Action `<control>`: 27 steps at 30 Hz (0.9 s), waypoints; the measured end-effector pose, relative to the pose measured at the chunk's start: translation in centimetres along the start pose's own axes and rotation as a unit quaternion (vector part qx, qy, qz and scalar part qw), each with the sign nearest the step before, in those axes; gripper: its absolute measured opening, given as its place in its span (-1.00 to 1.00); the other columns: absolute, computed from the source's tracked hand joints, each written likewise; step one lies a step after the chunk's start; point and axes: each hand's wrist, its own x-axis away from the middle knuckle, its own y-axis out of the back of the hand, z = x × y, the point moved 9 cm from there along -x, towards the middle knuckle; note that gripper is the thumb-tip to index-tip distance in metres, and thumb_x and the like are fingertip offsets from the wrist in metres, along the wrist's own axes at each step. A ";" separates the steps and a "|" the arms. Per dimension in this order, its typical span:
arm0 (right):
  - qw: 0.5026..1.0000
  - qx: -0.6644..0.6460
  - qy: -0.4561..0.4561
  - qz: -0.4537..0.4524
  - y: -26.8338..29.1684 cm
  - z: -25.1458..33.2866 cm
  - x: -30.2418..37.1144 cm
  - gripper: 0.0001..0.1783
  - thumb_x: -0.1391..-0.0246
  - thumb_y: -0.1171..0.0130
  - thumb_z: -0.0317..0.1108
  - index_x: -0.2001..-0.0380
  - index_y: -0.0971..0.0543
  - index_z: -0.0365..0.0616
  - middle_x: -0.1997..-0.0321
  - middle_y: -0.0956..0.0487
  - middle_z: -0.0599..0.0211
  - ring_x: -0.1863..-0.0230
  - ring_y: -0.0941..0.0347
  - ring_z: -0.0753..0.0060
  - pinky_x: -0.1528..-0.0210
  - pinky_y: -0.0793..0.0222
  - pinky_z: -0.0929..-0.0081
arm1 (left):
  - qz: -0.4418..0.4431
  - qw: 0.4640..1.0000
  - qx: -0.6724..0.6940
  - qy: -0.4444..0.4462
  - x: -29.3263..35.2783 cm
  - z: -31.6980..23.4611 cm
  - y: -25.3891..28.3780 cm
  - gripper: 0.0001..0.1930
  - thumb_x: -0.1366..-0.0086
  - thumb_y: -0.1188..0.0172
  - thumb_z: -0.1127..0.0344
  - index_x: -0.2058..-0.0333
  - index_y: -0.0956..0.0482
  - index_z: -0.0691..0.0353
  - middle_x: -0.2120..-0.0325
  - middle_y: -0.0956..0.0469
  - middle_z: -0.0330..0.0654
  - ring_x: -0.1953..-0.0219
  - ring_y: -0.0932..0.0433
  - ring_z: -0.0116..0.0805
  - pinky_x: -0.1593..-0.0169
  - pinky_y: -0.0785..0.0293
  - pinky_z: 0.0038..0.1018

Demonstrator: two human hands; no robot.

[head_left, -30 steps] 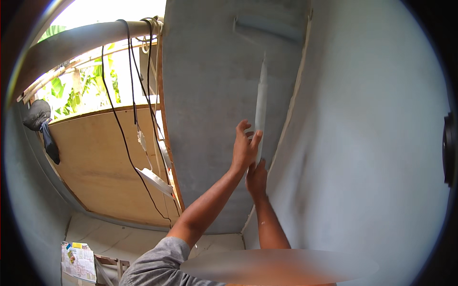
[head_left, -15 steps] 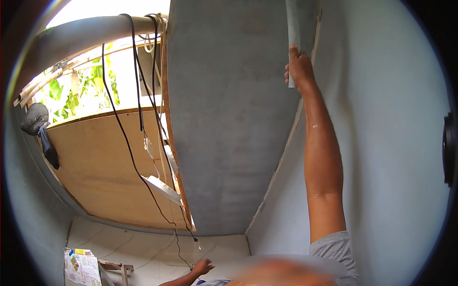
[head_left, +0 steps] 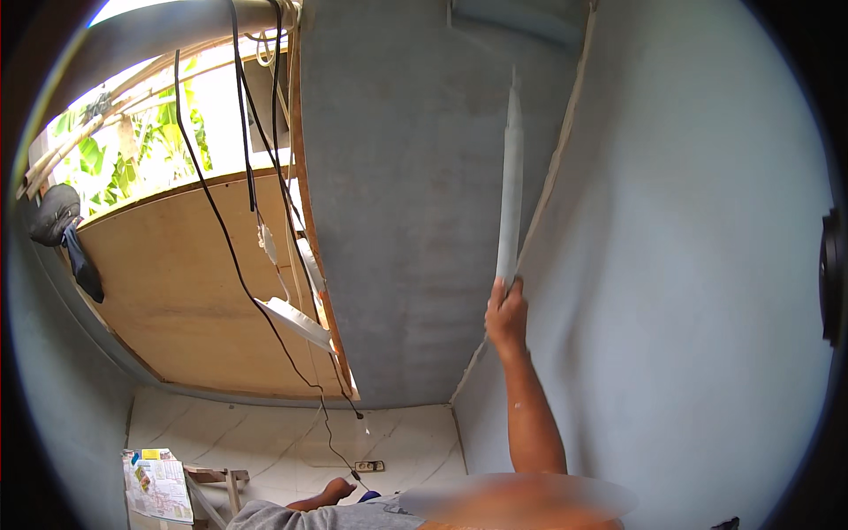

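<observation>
My right hand (head_left: 507, 320) is closed around the lower end of a paint roller's long pale handle (head_left: 510, 194). At the top of the head view, the roller's wide cover (head_left: 517, 19) lies against the dark grey painted surface (head_left: 397, 212), close to its right edge; the cover is blurred. My left hand (head_left: 338, 488) is low in the view with its fingers curled in, near a black cord and a small blue thing (head_left: 368, 496). What it holds, if anything, cannot be made out.
Black cables (head_left: 212, 212) and a white lamp fitting (head_left: 298, 323) hang beside the wooden panel (head_left: 185, 300). A pale blue wall (head_left: 698, 265) rises at the right. A socket strip (head_left: 369, 466) is by the tiled wall (head_left: 265, 433). A dark cloth (head_left: 81, 265) hangs at the left.
My right hand has come down and slightly left with the handle, bringing the roller cover into view. My left hand has shifted left, and the whole view has moved a little.
</observation>
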 end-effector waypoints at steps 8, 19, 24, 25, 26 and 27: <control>0.997 0.064 -0.037 0.033 1.4 -6.6 9.1 -0.60 -0.34 0.10 -0.15 0.12 -0.34 -0.37 0.56 -0.53 -0.04 0.48 -0.53 -0.12 0.47 -0.39 0.10 | -0.027 0.996 0.087 0.001 -2.8 -7.6 1.8 -0.41 -0.15 -0.21 -0.18 0.27 -0.66 0.38 0.27 -0.62 0.21 0.11 -0.60 0.12 0.04 -0.48 -0.11; 0.999 0.018 0.003 0.034 6.2 15.5 -13.9 -0.44 -0.38 0.24 0.03 0.13 -0.37 -0.40 0.61 -0.51 0.12 0.66 -0.52 0.26 0.60 -0.46 0.30 | -0.011 0.999 -0.017 0.050 -0.4 0.9 -2.2 -0.40 -0.15 -0.20 -0.19 0.20 -0.64 0.35 0.18 -0.61 0.18 0.07 -0.58 0.12 0.02 -0.48 -0.11; 0.998 -0.016 0.063 0.001 8.4 25.3 -21.2 -0.40 -0.35 0.23 0.12 0.20 -0.38 -0.33 0.62 -0.41 0.31 0.74 -0.39 0.49 0.72 -0.42 0.48 | 0.007 0.999 0.032 0.022 1.0 0.4 -1.7 -0.38 -0.15 -0.20 -0.21 0.20 -0.64 0.36 0.17 -0.60 0.20 0.06 -0.58 0.11 0.01 -0.48 -0.12; 0.997 -0.036 0.062 -0.003 8.2 27.0 -21.8 -0.39 -0.35 0.24 0.13 0.19 -0.38 -0.33 0.61 -0.41 0.31 0.74 -0.40 0.49 0.72 -0.43 0.48 | -0.017 0.997 0.032 0.062 0.3 0.8 -2.0 -0.38 -0.15 -0.20 -0.20 0.19 -0.63 0.36 0.16 -0.59 0.21 0.06 -0.58 0.11 0.01 -0.48 -0.13; 0.997 -0.056 0.060 -0.004 7.4 27.8 -21.8 -0.38 -0.35 0.24 0.13 0.19 -0.39 -0.34 0.60 -0.41 0.31 0.74 -0.40 0.50 0.72 -0.43 0.48 | -0.039 0.993 0.034 0.105 0.1 2.2 -2.6 -0.38 -0.15 -0.21 -0.20 0.18 -0.63 0.37 0.16 -0.59 0.21 0.05 -0.58 0.10 0.00 -0.48 -0.13; 0.997 -0.054 0.058 -0.001 6.8 27.7 -21.4 -0.38 -0.35 0.24 0.13 0.19 -0.39 -0.34 0.60 -0.41 0.31 0.74 -0.40 0.50 0.72 -0.43 0.48 | -0.035 0.993 0.035 0.106 0.3 2.3 -2.8 -0.38 -0.15 -0.21 -0.20 0.18 -0.63 0.37 0.16 -0.59 0.21 0.05 -0.58 0.10 0.00 -0.48 -0.13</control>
